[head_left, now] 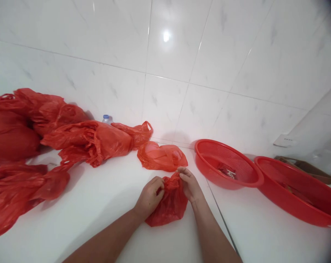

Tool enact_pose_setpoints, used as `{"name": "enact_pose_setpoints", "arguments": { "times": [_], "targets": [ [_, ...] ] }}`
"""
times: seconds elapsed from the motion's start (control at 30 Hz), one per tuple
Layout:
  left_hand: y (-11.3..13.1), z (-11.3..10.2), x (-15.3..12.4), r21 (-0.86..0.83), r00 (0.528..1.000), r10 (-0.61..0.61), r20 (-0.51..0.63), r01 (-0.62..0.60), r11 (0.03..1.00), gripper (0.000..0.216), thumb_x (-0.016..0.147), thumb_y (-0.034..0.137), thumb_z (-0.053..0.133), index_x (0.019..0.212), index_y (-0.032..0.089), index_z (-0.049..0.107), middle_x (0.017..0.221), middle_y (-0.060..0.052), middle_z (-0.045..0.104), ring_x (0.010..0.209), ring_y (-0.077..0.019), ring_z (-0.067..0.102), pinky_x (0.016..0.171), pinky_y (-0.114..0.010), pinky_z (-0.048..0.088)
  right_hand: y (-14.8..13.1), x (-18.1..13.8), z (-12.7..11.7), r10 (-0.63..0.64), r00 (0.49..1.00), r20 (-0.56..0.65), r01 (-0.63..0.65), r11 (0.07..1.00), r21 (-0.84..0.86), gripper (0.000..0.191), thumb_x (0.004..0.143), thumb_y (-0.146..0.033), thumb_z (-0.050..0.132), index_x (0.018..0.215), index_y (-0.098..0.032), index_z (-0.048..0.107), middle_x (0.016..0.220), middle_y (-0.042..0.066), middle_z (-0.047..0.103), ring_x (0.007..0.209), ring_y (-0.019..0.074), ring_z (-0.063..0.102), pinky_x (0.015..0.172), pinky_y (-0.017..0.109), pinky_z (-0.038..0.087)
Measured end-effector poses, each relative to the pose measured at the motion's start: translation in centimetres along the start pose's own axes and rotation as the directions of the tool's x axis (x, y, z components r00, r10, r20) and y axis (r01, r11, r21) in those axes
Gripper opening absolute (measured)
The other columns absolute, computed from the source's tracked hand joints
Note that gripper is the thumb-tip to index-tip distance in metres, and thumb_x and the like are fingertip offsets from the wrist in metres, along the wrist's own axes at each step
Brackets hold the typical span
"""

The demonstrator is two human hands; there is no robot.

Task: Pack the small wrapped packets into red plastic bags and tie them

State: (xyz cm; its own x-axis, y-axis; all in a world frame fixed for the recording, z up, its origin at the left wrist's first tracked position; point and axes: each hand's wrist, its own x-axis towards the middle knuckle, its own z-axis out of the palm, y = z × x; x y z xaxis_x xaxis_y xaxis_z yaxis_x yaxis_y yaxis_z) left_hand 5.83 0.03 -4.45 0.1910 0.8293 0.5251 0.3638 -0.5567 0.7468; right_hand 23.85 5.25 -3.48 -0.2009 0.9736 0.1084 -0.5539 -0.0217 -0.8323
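Note:
A red plastic bag (pixel 173 204) rests on the white surface right in front of me, its top gathered. My left hand (pixel 151 194) is closed on the left side of the bag's top. With thumb and fingers, my right hand (pixel 188 183) pinches the bag's top on the right. What lies inside this bag is hidden by the red plastic. Just behind my hands, another red bag (pixel 162 157) lies slumped on the surface.
Several filled red bags (pixel 113 140) crowd the left side, with a blue-capped bottle (pixel 106 118) behind them. To the right stand a red mesh basket (pixel 225 157) and a larger red basin (pixel 297 190), small items inside each. A tiled wall (pixel 170 102) closes the back.

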Motion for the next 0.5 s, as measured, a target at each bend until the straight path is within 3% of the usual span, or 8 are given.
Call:
{"name": "enact_pose_setpoints", "arguments": {
  "times": [0.13, 0.23, 0.5],
  "targets": [
    [0.0, -0.3, 0.1, 0.043, 0.999, 0.009, -0.031, -0.008, 0.999, 0.015, 0.077, 0.007, 0.048, 0.073, 0.021, 0.044, 0.090, 0.000, 0.056, 0.086, -0.0156, 0.052, 0.079, -0.030, 0.043, -0.4, 0.2, -0.7, -0.046, 0.998, -0.031, 0.047, 0.999, 0.023, 0.026, 0.061, -0.014, 0.075, 0.084, -0.023, 0.064, 0.080, -0.005, 0.063, 0.064, 0.0078, 0.056, 0.061, 0.020, 0.045],
    [0.0, -0.9, 0.1, 0.090, 0.998, 0.035, -0.053, -0.030, 0.995, 0.011, 0.083, 0.016, 0.050, 0.074, 0.021, 0.046, 0.095, -0.001, 0.057, 0.090, -0.0165, 0.052, 0.082, -0.032, 0.042, -0.7, 0.5, -1.8, -0.119, 0.985, -0.128, 0.112, 0.992, -0.061, 0.025, 0.060, -0.020, 0.076, 0.080, -0.022, 0.061, 0.075, -0.005, 0.059, 0.061, 0.0084, 0.055, 0.060, 0.022, 0.046],
    [0.6, -3.0, -2.2, 0.208, 0.987, 0.153, -0.044, -0.141, 0.968, 0.014, 0.087, 0.019, 0.048, 0.073, 0.020, 0.046, 0.100, -0.005, 0.057, 0.096, -0.0181, 0.053, 0.084, -0.033, 0.043, 0.1, 1.4, -6.2, -0.362, 0.832, -0.421, 0.189, 0.897, -0.399, 0.022, 0.062, -0.028, 0.069, 0.078, -0.020, 0.056, 0.072, -0.005, 0.053, 0.061, 0.0086, 0.049, 0.059, 0.022, 0.043]
  ]
}}
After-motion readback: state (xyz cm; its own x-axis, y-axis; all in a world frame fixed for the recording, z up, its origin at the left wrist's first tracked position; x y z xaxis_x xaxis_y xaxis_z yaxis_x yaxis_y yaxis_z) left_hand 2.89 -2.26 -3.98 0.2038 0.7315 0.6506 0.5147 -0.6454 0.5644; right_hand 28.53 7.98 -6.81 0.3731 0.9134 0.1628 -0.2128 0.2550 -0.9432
